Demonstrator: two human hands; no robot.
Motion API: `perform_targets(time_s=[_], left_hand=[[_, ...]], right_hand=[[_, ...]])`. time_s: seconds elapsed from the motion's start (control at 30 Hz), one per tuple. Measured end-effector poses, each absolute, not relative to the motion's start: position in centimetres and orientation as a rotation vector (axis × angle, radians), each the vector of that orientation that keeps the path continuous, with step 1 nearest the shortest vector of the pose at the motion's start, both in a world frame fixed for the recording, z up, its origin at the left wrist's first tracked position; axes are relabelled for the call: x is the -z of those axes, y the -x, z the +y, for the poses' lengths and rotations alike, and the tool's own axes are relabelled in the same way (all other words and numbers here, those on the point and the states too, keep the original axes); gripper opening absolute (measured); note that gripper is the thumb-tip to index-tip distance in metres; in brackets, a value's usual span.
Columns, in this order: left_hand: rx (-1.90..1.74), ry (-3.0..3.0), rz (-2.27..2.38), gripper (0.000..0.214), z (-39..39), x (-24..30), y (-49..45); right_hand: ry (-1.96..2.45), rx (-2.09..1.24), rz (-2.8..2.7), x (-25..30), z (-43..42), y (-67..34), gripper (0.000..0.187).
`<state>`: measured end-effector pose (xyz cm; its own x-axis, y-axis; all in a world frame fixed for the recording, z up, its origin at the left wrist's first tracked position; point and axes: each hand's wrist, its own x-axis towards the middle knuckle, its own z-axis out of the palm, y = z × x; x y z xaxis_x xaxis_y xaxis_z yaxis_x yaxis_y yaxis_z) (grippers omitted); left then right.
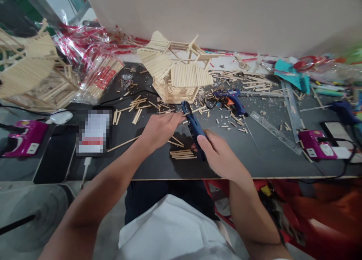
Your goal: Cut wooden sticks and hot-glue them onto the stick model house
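Observation:
My right hand [219,152] is wrapped around the handles of a blue hand cutter [194,126], its head pointing away from me. Closed fingers of my left hand [162,128] pinch a thin wooden stick [123,143]. One end of the stick sticks out at lower left, beneath my forearm; the other reaches the cutter's jaws. Whether the blades touch it I cannot tell. Below the cutter lies a row of short cut sticks [182,154]. Behind my hands stands a small stick-built house [181,77] with slatted roof panels and part of its frame bare.
A blue glue gun [236,101] lies among wood scraps, with a clear ruler [275,132] to its right. Phones [53,154] and a purple power socket [28,137] are at left, another purple socket [316,143] at right. A second stick model [36,71] stands far left.

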<state>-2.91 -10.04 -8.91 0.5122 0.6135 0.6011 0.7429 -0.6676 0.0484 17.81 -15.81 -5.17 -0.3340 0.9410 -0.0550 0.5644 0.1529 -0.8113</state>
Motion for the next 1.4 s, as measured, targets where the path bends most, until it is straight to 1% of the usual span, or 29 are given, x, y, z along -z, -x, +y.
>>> perform_targets(time_s=[0.27, 0.43, 0.73, 0.8, 0.93, 1.0, 1.2, 1.4], left_hand=[[0.873, 2.567, -1.168, 0.032, -10.2, 8.8, 3.0], [0.799, 2.607, -1.199, 0.034, -10.2, 8.6, 3.2], [0.815, 2.612, -1.173, 0.034, -10.1, 8.4, 3.1], [0.804, 2.613, -1.194, 0.035, -10.1, 8.4, 3.1], [0.794, 2.648, -1.285, 0.041, -10.0, 8.4, 3.2], [0.800, 2.656, -1.317, 0.044, -10.0, 8.4, 3.3], [0.755, 2.622, -1.339, 0.047, -10.1, 8.3, 3.1], [0.721, 2.587, -1.329, 0.036, -10.7, 8.0, 3.1]], right_hand=[[1.426, -1.040, -1.956, 5.0, -15.9, -17.6, 0.033], [1.429, -1.043, -1.973, 4.8, -15.8, -17.7, 0.036], [1.456, -1.014, -1.986, 4.8, -15.9, -17.6, 0.036], [1.504, -1.013, -2.004, 4.9, -15.8, -17.6, 0.039], [1.629, -1.084, -2.010, 5.3, -15.6, -17.5, 0.053], [1.634, -1.083, -2.005, 5.7, -15.4, -17.5, 0.055], [1.542, -1.034, -2.014, 6.3, -15.4, -17.4, 0.052], [1.538, -1.013, -2.041, 6.4, -15.6, -17.3, 0.048]])
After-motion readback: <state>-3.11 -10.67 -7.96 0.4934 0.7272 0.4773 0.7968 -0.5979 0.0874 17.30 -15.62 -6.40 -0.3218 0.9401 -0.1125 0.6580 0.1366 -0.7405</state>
